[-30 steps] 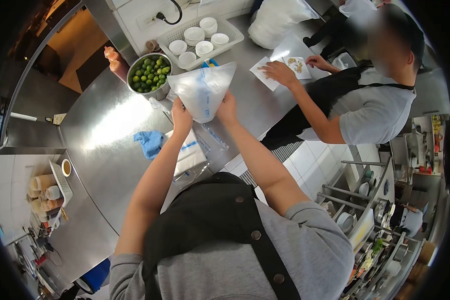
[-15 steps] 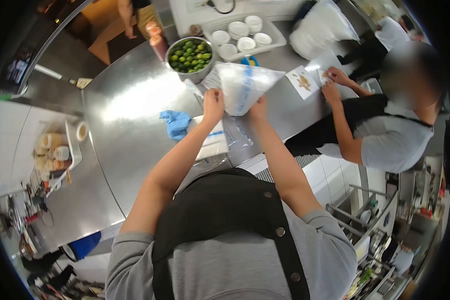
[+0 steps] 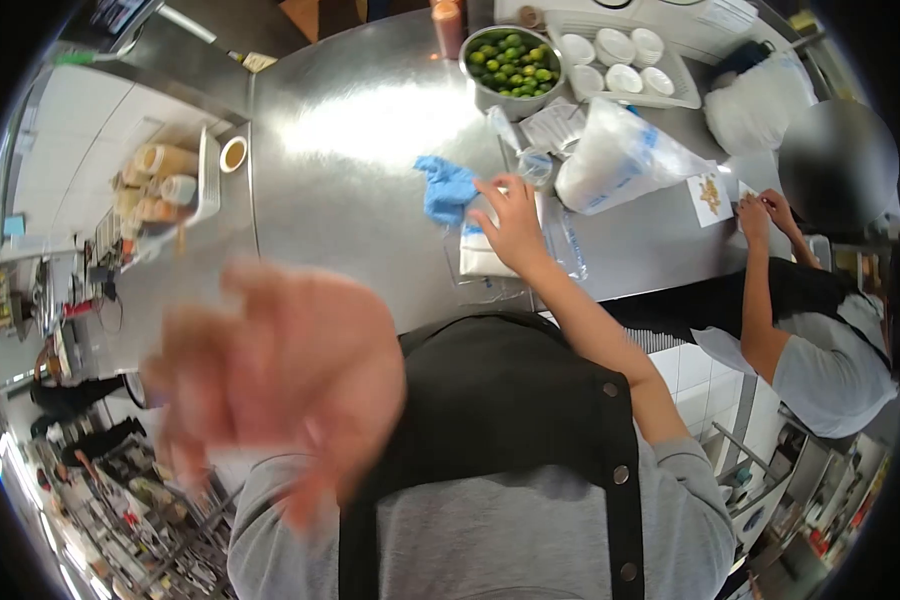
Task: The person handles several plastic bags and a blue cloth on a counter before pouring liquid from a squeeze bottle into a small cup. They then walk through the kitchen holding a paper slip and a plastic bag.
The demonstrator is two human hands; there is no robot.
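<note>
My left hand (image 3: 290, 370) is raised close to the camera, away from the table, its fingers smeared by motion. My right hand (image 3: 515, 228) reaches over a white packet (image 3: 485, 257) in clear plastic, fingers apart. Its fingertips are right at the edge of a crumpled blue cloth (image 3: 448, 190). To the right of that hand, a cone-shaped white plastic bag with blue print (image 3: 620, 160) rests on the steel table (image 3: 340, 210), out of both hands.
A metal bowl of limes (image 3: 513, 66) and a crate (image 3: 678, 92) of white cups stand at the back, near a sauce bottle (image 3: 448, 28). On the right, a co-worker's hands (image 3: 756, 212) work by a white sheet (image 3: 710, 200). A tub of containers (image 3: 208, 175) is at left.
Both hands have let go of the plastic bag. My left hand has come up toward the camera, and my right hand has moved left to the blue cloth. The view has turned left.
</note>
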